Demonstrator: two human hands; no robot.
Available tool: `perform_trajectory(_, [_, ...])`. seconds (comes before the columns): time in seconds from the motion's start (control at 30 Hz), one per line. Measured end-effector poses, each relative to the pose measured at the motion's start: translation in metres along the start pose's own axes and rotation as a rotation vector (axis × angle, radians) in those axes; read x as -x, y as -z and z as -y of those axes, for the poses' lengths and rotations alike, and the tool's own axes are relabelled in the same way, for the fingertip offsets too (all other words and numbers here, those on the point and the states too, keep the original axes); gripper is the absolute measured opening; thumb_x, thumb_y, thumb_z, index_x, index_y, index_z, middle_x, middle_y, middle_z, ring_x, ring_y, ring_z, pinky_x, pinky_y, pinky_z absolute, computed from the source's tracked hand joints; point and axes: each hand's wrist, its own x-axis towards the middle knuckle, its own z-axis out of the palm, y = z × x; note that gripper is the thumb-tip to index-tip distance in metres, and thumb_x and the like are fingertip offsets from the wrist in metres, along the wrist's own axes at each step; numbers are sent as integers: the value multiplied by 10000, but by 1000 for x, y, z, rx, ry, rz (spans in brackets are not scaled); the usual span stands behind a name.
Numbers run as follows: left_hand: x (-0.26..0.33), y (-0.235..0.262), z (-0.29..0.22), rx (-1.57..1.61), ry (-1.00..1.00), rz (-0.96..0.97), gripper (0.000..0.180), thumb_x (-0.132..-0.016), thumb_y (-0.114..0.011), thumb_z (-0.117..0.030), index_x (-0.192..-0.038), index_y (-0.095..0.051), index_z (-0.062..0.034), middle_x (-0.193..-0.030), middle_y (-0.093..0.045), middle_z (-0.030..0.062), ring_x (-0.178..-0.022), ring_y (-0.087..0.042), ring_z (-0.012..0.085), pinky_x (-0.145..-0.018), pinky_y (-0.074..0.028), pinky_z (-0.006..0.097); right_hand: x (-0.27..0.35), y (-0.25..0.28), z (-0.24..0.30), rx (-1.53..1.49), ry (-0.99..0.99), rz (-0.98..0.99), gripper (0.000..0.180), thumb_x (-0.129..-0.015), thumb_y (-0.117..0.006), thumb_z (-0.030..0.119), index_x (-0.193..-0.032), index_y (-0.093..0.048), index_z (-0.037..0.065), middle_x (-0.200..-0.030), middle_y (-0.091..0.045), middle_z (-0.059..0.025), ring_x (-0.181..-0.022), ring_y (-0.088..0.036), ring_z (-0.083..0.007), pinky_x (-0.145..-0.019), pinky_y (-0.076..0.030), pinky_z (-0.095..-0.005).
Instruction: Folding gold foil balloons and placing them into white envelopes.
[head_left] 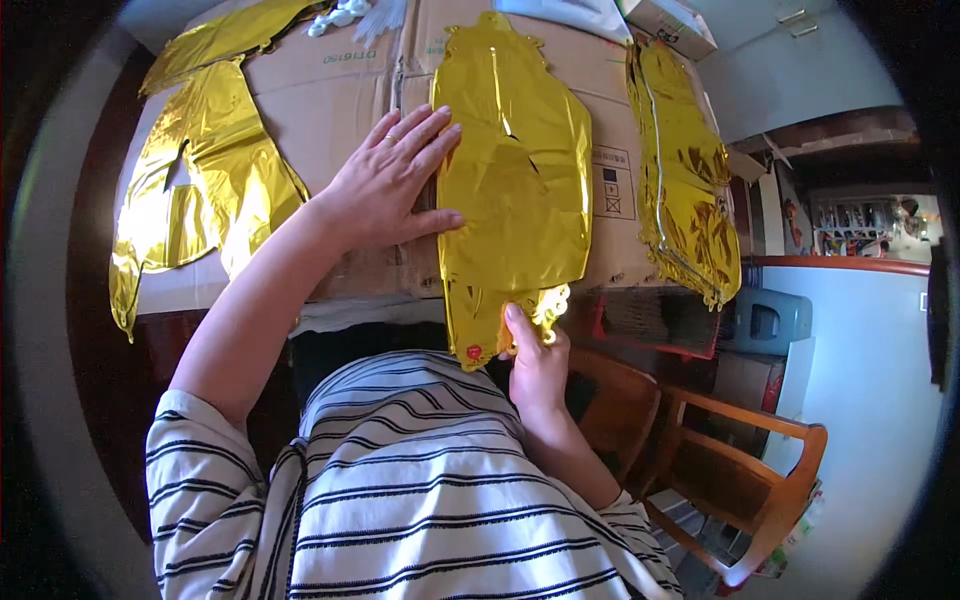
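— Location of the item under handling?
— A long, flat, shiny gold foil sheet (515,180) lies lengthwise across the middle of a brown cardboard worktop (320,112). Its near end projects past the worktop's near edge and bears a small red mark (474,352).

— Grip, left side?
— The left hand (395,180) is laid palm down, thumb spread apart from the fingers, its fingertips resting on the sheet's left margin. It pinches nothing.

— And the right?
— The right hand (537,360) pinches the sheet's near end, thumb on top; the other fingers are mostly hidden. A scalloped gold foil strip (549,308) shows just beside the thumb. Whether it is joined to the sheet, I cannot tell.

— Surroundings?
— A wide, creased gold foil piece (215,120) hangs over the worktop's near left corner; a second, narrower gold foil piece (225,45) lies at the far left corner. Along the right edge rests a crumpled gold foil piece (690,150) with a thin silvery strip (656,140) running down it.

— Beyond the worktop?
— A brown wooden chair (741,452) stands to the right, near a blue-grey plastic stool (785,318).
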Motion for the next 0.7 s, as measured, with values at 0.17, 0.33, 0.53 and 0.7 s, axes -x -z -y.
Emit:
perform_trajectory(0.17, [0, 1, -3, -6, -3, -33, 972, -868, -602, -669, -1556, -288, -58, -1581, -319, 195, -1476, -284, 368, -1224, -189, 521, 2, -6, -1, -63, 27, -103, 252, -976, -663, 226, -1018, -690, -21, -857, -698, -21, -757, -615, -83, -673, -474, -257])
perform_trajectory(0.33, [-3, 2, -5, -4, -9, -45, 979, -867, -577, -698, -1547, -298, -52, -1564, -334, 205, -1462, -295, 386, -1219, -200, 525, 0, -8, -1, -151, 39, -92, 260, -973, -665, 229, -1090, -666, -3, -947, -689, -22, -782, -627, -90, -665, -494, -255])
perform_trajectory(0.53, [-11, 4, -8, -41, -7, -80, 960, -887, -558, -686, -1551, -285, -47, -1563, -319, 233, -1460, -297, 394, -1218, -206, 512, -6, -6, -4, -261, 4, -62, 284, -962, -669, 225, -1153, -654, 15, -1010, -700, -33, -813, -664, -102, -655, -512, -251])
perform_trajectory(0.7, [-25, -4, -17, 4, -27, -121, 942, -902, -565, -658, -1554, -276, -42, -1588, -283, 238, -1473, -280, 390, -1218, -201, 509, -5, -2, -1, -186, -39, -20, 317, -963, -653, 254, -1163, -655, 7, -1028, -708, -49, -861, -670, -114, -708, -508, -253])
